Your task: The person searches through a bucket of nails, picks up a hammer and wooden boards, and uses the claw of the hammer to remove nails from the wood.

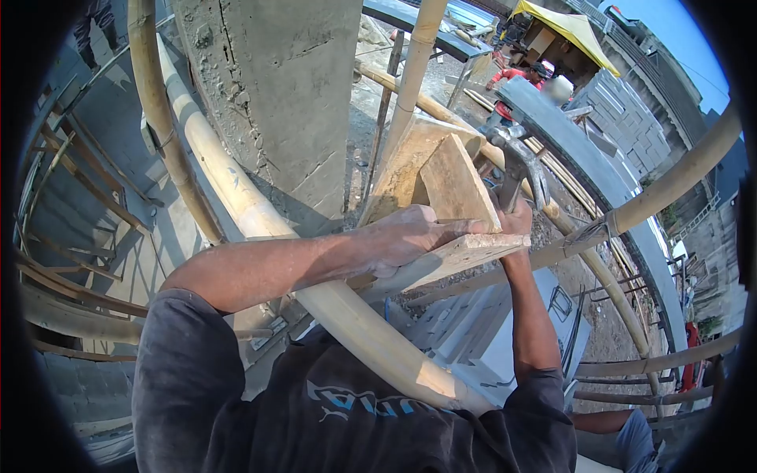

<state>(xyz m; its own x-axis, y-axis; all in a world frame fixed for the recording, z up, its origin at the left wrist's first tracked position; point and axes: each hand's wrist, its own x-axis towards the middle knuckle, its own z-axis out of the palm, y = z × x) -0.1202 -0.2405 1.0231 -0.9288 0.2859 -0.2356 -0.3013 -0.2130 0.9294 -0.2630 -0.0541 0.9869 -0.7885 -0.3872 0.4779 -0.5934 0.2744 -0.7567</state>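
My left hand (408, 236) is closed around wooden boards in front of my chest. One of them, a flat board (477, 251), has its cut end towards the right. A second board (456, 185) stands on edge just beyond my fingers, slanting upward. My right hand (516, 225) grips a claw hammer (516, 162) by its handle, just right of the boards. The hammer's metal head points up and its claw curves to the right. Part of the handle is hidden behind the boards and my fingers.
A rough concrete column (284, 94) rises ahead. A thick bamboo pole (355, 323) crosses close to my chest, and another bamboo pole (678, 185) slants at right. Grey blocks (481, 323) lie below. A person in red (516, 75) is beyond; another person's arm (603, 422) shows lower right.
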